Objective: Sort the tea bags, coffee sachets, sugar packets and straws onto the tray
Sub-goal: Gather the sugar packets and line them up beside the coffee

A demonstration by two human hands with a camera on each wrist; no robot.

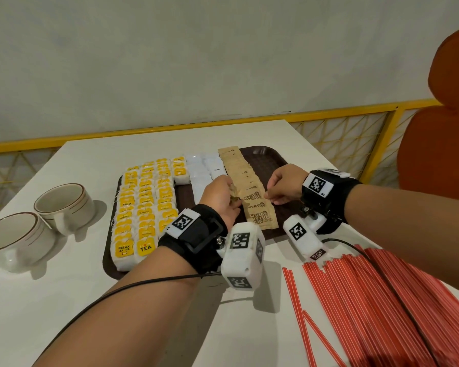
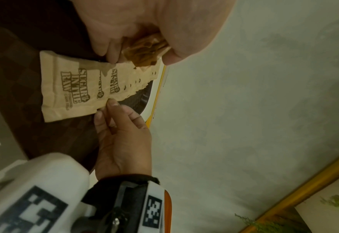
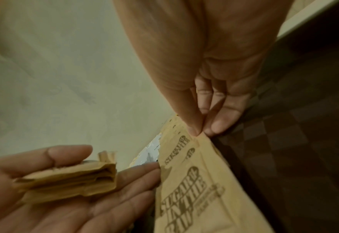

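Note:
A dark brown tray [image 1: 265, 162] carries yellow tea bags [image 1: 143, 205] on its left, white coffee sachets [image 1: 202, 168] in the middle, and an overlapping row of brown sugar packets [image 1: 259, 218] to their right. My left hand [image 1: 231, 200] holds a small stack of sugar packets [image 3: 70, 181] under its thumb, just left of the row. My right hand [image 1: 272, 200] pinches the right edge of one packet in the row between thumb and forefinger [image 3: 194, 129]. Red straws [image 1: 382, 300] lie in a heap on the white table, near right, off the tray.
Two white cups [image 1: 64, 207] [image 1: 13, 239] stand on the table left of the tray. A yellow rail [image 1: 223, 123] runs behind the table, and an orange chair back [image 1: 443, 128] stands at the right. Black wrist cables cross the near table.

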